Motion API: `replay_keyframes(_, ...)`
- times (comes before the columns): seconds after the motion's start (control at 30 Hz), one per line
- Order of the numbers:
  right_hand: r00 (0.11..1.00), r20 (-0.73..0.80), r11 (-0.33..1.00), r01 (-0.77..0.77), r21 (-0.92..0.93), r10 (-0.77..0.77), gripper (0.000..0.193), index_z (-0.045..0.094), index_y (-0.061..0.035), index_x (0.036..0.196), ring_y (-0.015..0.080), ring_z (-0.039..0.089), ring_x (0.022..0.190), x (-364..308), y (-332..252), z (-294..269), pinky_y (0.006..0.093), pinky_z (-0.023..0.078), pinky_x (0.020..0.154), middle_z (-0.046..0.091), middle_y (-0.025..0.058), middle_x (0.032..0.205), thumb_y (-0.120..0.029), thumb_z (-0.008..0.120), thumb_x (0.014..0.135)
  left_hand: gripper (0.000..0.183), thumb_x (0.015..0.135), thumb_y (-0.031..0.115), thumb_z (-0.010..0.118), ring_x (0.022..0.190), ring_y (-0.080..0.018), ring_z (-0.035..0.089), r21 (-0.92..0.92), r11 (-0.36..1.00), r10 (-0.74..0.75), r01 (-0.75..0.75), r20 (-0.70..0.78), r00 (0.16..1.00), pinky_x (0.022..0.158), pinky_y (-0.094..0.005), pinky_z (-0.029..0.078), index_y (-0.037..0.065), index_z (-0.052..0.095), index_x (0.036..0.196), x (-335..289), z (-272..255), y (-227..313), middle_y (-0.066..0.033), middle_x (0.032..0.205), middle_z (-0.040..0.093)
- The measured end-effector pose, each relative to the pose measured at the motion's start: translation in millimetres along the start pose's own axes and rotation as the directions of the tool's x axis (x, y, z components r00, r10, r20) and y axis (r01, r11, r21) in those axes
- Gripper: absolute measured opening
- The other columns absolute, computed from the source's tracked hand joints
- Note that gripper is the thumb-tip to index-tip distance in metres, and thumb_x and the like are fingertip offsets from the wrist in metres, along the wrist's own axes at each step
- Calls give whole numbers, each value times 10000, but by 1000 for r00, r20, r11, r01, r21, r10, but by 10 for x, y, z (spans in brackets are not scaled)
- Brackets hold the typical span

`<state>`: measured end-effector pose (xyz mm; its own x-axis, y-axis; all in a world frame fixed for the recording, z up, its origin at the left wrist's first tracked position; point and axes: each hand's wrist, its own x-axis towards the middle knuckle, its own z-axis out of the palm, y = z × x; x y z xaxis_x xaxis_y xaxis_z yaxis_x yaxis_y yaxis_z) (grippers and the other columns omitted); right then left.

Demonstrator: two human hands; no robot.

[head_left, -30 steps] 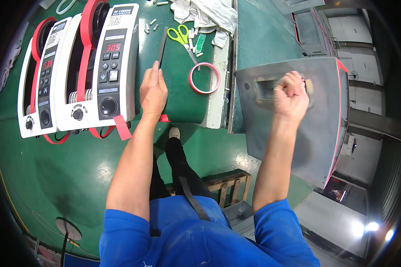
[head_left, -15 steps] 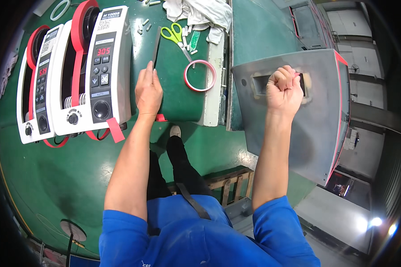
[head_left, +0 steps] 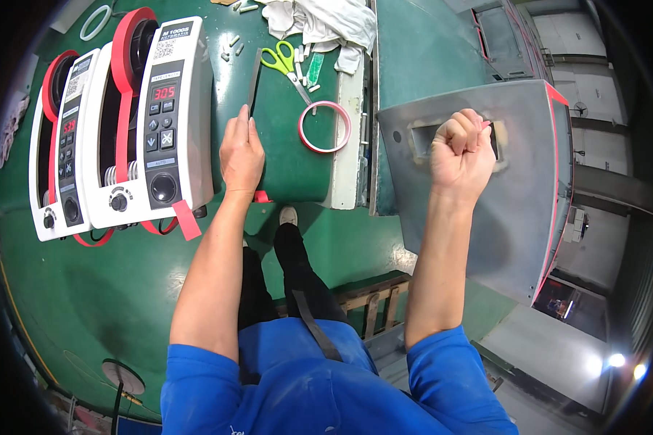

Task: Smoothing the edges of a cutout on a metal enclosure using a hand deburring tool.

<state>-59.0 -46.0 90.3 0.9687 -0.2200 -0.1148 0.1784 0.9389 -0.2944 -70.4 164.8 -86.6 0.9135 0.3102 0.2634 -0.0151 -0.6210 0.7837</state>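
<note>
My left hand point(head_left: 241, 156) rests on the green table top with its fingers stretched out. Its fingertips meet the lower end of a thin dark metal strip point(head_left: 255, 76); whether they press on it, I cannot tell. A scrap of red tape point(head_left: 261, 196) shows beside that wrist. My right hand point(head_left: 461, 154) is closed in a pinch in front of the grey panel point(head_left: 486, 217), by its rectangular cutout point(head_left: 422, 138). A small piece of red tape point(head_left: 486, 125) sticks out at its fingertips; the rest is hidden.
Two white tape dispensers point(head_left: 178, 116) loaded with red tape stand left, a cut end point(head_left: 186, 219) hanging from one. Green-handled scissors point(head_left: 283, 61), a red tape roll point(head_left: 302, 130), a white cloth point(head_left: 319, 22) and small white pieces point(head_left: 232, 42) lie on the table. A wooden pallet point(head_left: 374, 304) is below.
Hardly anything differs. My view has shifted slightly, and my right hand has turned a little at the cutout, still pinched. The left hand stays in place.
</note>
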Motion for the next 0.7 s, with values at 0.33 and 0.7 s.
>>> replay_keyframes(0.33,998,-13,998,61,-13,-61,315,353,-37,763,99,264,440,45,86,-1,216,217,382,314,25,597,-288,247,921,258,833,112,449,737,-296,525,-43,999,-9,10,8,1000,635,-359,426,18,497,1069,4,-16,0,-123,848,519)
replay_keyframes(0.7,1000,-3,996,-7,84,7,328,329,-42,698,98,248,440,80,35,15,221,198,372,284,24,576,-268,247,923,256,832,89,454,726,-297,521,-66,998,-23,24,13,1000,649,-346,410,-4,503,1065,19,-29,28,-146,837,526)
